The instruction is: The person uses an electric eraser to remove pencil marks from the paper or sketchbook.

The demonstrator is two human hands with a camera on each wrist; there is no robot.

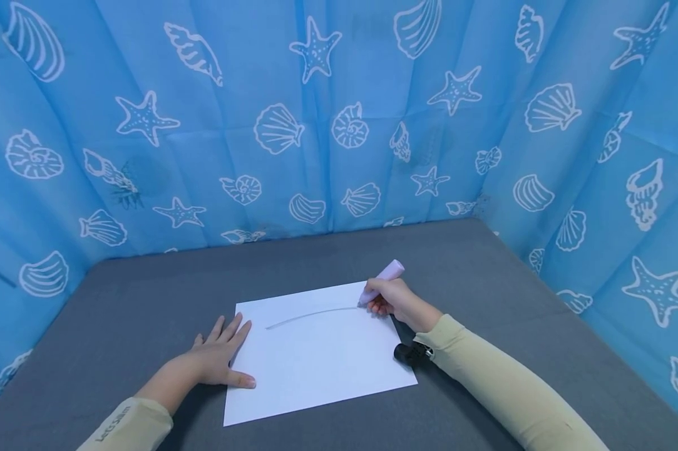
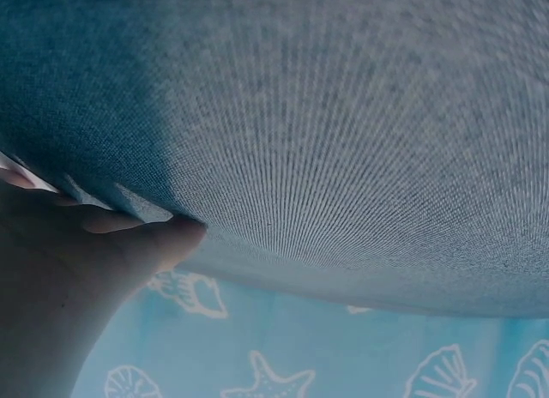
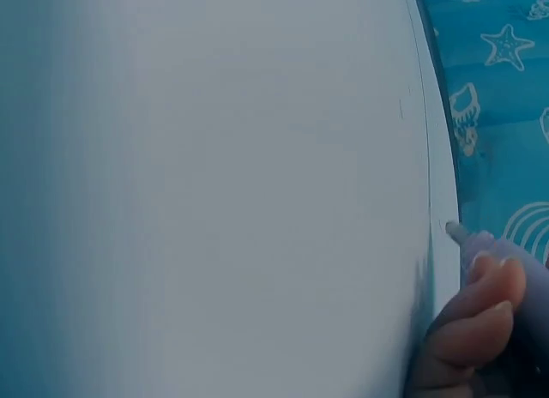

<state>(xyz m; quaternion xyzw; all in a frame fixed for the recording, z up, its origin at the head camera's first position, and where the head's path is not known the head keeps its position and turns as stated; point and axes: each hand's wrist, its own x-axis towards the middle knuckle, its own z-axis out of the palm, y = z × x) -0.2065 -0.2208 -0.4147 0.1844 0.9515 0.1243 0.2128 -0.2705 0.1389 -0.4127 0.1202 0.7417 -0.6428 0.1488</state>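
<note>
Left hand (image 1: 217,360) flat, fingers spread, pressing white paper (image 1: 322,369), right hand (image 1: 392,299) gripping lilac marker (image 1: 381,279), tip on paper

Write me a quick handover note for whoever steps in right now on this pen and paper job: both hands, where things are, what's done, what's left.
Left hand: flat, fingers straight, pressing on the left edge of the paper.
Right hand: grips the lilac pen, tip down on the paper near its far right corner.
The paper lies on the grey table, in front of the blue shell-print curtain.
Done: one long, slightly curved line runs across the upper part of the sheet, ending at the pen tip.
Left: the rest of the sheet below the line is blank; the pen is not yet lifted.
</note>
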